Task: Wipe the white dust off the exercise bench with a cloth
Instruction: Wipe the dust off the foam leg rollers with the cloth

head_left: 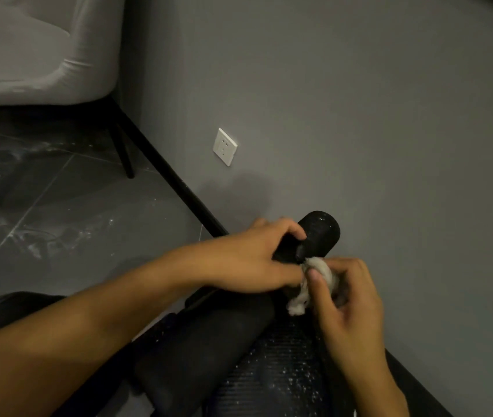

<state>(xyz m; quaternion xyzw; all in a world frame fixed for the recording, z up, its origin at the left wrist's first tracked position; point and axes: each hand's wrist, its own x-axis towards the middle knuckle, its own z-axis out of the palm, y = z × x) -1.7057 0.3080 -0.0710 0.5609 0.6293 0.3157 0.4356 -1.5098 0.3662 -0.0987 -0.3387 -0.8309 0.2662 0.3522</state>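
Observation:
The black exercise bench [287,368] runs from the bottom centre toward the wall, its ribbed pad speckled with white dust. At its far end a black foam roller [320,233] stands against the wall, also dusted. My left hand [254,260] grips the roller's lower part, fingers curled over it. My right hand [347,299] holds a bunched white cloth [317,275] against the base of the roller, thumb pressing on the cloth. Part of the cloth hangs below my fingers.
A grey wall [359,115] with a white socket [224,146] rises right behind the bench. A black skirting strip [173,179] runs along it. A grey upholstered chair [37,49] with black legs stands at top left on dark floor tiles [58,230] streaked with white dust.

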